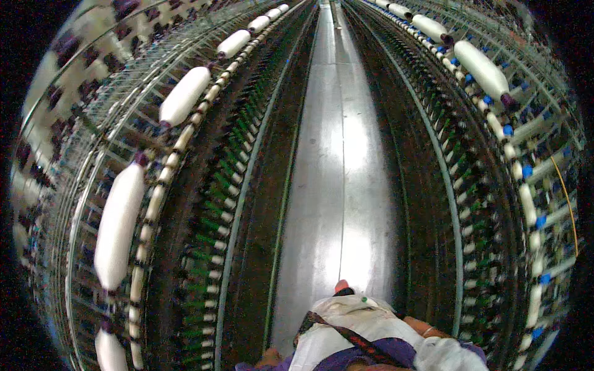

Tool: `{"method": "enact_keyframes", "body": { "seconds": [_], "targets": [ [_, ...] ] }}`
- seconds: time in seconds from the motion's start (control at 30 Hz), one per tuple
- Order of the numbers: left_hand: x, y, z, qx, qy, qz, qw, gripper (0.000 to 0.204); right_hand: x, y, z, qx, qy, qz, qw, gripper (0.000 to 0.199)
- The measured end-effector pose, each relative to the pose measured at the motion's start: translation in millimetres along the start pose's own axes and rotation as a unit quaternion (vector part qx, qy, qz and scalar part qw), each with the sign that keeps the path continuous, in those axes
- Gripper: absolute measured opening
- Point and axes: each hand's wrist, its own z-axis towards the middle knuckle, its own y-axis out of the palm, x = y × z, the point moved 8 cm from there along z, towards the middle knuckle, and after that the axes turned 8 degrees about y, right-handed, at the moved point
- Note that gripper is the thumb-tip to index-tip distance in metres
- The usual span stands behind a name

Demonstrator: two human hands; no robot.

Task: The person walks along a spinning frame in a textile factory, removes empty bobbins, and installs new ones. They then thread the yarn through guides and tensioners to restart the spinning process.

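Low in the picture, my left hand [270, 357] shows only as a small patch beside my purple clothing; its fingers cannot be made out. On the other side, part of my right hand [416, 324] and a wrist with a thin pale band appear next to my white apron [346, 318]. The apron hides the fingers, so whatever they may hold is out of sight. A dark patterned strap [352, 339] crosses the apron. Close to the right wrist bulges a whitish bundle [447, 354]. Neither hand visibly touches the machines.
A shiny metal-grey aisle floor [322, 185] runs ahead between two long spinning frames. Large white roving bobbins [120, 226] hang along the left, others [481, 68] along the right. Below them stand rows of green-and-white spindles [213, 260]. A foot [341, 286] shows beyond the apron.
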Motion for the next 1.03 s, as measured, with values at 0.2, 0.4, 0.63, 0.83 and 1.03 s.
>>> {"method": "enact_keyframes", "body": {
  "seconds": [0.2,0.4,0.63,0.83,1.03],
  "targets": [
    [311,-135,220,0.124,0.145,-0.015,0.981,0.029,44,-128,90,-0.008,0.202,0.418,0.886,0.014],
    [704,-208,324,0.082,0.481,-0.248,0.837,0.027,70,-298,208,0.142,0.126,0.331,0.924,0.006],
    [682,-220,435,0.007,0.191,-0.249,0.950,0.015,110,-521,340,0.106,0.148,0.386,0.904,0.016],
    [633,-236,451,0.054,0.217,0.343,0.913,0.020,153,-654,469,0.069,0.139,0.254,0.955,0.016],
    [704,-324,489,0.245,0.087,0.274,0.926,0.021,189,-769,617,-0.136,0.228,0.640,0.721,0.016]
  ]
}}
